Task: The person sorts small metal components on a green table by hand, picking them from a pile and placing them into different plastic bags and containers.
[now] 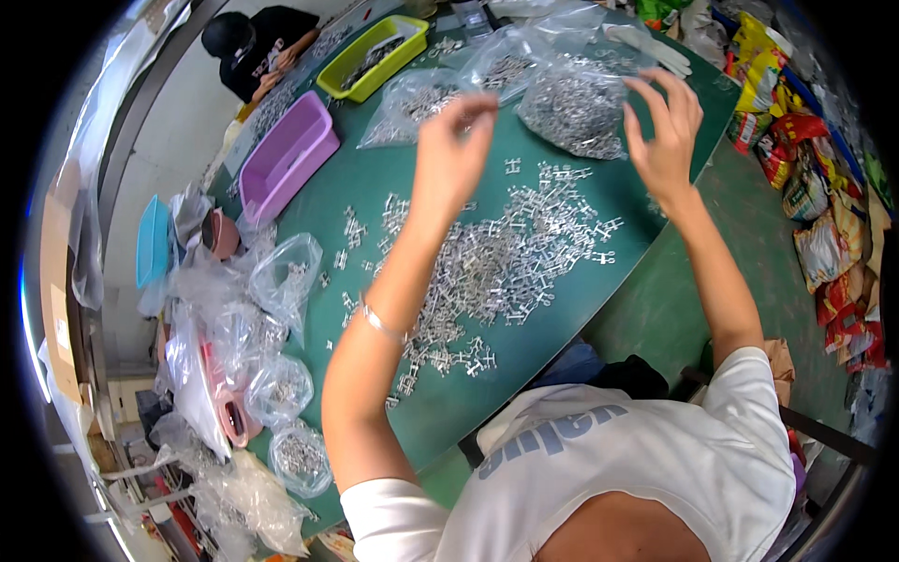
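A wide heap of small silver H-shaped metal pieces [496, 267] lies on the green table [562, 323], between my arms. My left hand [456, 140] is raised above the heap's far side. Its fingers are bent, slightly blurred, and apart from the thumb, with nothing seen in them. Behind it sits a clear bag with metal pieces [398, 110]. My right hand [667, 131] has its fingers spread beside a fuller clear bag of metal pieces [576, 108]. Its thumb and fingertips are at that bag's right side; whether they touch it I cannot tell.
A purple bin [314, 150] and a yellow-green bin [412, 45] holding dark items stand at the far left. Several clear bags [298, 459] crowd the left edge. A white glove [646, 45] lies at the back. Another person [262, 47] works beyond the bins. Colourful packages [805, 187] line the right.
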`<state>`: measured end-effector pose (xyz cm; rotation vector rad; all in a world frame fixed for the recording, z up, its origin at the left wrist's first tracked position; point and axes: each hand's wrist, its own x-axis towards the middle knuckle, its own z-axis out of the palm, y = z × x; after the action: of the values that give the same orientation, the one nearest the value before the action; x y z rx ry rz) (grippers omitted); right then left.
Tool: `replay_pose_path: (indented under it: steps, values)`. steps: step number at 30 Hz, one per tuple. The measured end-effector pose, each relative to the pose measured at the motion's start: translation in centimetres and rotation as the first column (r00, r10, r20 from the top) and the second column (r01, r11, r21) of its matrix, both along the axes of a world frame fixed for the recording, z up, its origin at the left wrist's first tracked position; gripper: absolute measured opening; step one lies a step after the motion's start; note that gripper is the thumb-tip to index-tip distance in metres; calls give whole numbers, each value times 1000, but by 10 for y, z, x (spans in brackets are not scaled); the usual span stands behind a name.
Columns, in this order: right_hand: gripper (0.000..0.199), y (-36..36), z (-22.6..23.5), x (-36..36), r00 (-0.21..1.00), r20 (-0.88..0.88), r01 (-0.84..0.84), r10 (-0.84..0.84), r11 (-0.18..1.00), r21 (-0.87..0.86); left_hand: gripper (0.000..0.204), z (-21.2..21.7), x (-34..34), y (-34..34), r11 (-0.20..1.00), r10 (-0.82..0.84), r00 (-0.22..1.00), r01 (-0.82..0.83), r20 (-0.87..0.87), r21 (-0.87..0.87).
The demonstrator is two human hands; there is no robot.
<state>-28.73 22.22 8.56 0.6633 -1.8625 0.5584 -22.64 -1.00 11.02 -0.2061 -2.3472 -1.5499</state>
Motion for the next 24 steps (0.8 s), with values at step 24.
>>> replay_pose_path:
  steps: [24]
  values:
    - [14,-49,-95,42,681,713,-345,171,932,106,41,-125,190,-60,675,547,794,-605,265,422]
